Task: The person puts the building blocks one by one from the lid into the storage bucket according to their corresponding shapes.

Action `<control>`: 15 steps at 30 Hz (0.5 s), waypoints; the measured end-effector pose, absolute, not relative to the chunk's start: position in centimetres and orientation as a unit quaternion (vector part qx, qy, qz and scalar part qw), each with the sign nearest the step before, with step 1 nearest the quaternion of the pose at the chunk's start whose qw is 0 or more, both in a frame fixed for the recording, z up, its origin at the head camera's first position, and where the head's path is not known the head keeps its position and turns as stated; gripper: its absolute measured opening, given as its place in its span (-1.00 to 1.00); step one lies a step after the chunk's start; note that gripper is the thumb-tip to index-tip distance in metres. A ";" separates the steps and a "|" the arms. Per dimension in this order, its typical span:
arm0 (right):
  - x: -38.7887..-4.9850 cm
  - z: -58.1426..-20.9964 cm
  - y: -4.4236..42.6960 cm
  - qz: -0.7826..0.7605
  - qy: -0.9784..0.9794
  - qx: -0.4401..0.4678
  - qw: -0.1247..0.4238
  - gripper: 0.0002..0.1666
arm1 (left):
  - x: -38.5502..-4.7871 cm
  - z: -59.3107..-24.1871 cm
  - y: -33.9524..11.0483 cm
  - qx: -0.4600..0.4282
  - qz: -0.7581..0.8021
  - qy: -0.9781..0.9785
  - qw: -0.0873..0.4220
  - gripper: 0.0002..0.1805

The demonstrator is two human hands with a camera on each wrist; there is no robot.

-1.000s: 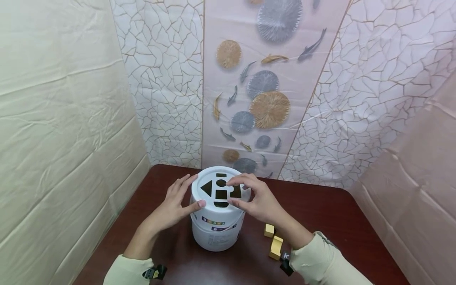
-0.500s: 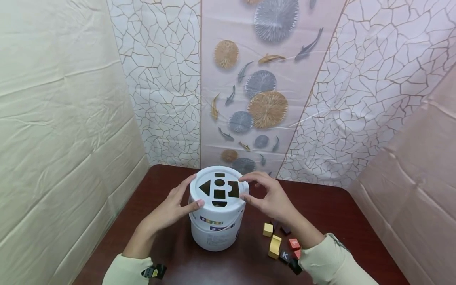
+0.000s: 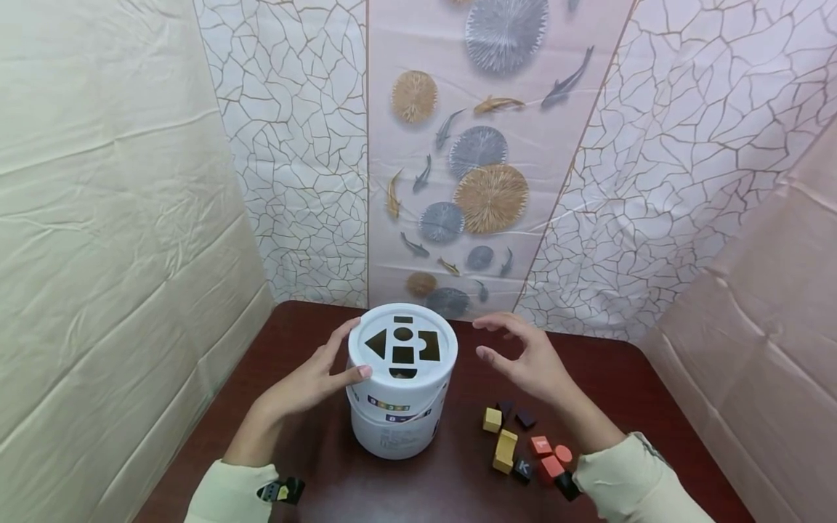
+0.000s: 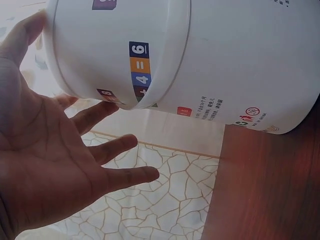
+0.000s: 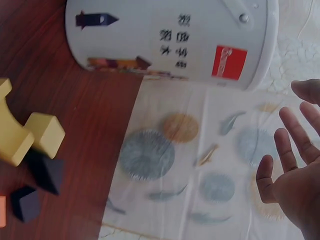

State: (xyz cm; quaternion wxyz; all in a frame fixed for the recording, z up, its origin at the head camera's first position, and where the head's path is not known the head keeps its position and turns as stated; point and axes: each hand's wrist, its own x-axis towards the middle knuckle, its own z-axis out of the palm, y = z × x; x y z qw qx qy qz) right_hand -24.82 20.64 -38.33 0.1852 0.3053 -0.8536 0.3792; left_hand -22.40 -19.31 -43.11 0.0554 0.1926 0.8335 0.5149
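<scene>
A white bucket [image 3: 395, 432] stands upright on the table, its lid [image 3: 447, 350] cut with a triangle, a circle, rectangles and a notched square. My left hand [image 3: 312, 385] rests thumb and fingertips against the left side of the lid's rim; in the left wrist view its other fingers [image 4: 117, 150] spread apart beside the bucket. To the right of the bucket, my right hand [image 3: 531, 362] hovers with loosely bent fingers and holds nothing. Below it lie a yellow cube [image 3: 492, 420], a yellow notched block [image 3: 505, 452] and a black block marked K [image 3: 522, 470].
Red blocks [image 3: 540, 446], a red round block [image 3: 562, 455] and dark blocks [image 3: 525, 418] lie scattered at the right on the dark red table [image 3: 628, 407]. A patterned cloth [image 3: 314, 181] hangs behind the table. Pale cloth walls [image 3: 131, 218] enclose both sides.
My right hand has moved from over the lid's notched opening to the right, away from the bucket, uncovering more blocks on the table. My left hand stays at the lid's rim.
</scene>
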 end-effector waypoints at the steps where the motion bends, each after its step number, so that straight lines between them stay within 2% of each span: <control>1: -24.9 -38.5 21.0 0.377 -0.856 0.302 0.184 -0.53 | -22.4 -43.1 -19.3 0.196 0.521 0.829 0.058 0.05; 15: -26.0 -43.3 27.9 0.300 -0.928 0.172 0.139 -0.58 | -22.5 -43.5 -19.5 0.200 0.522 0.827 0.056 0.05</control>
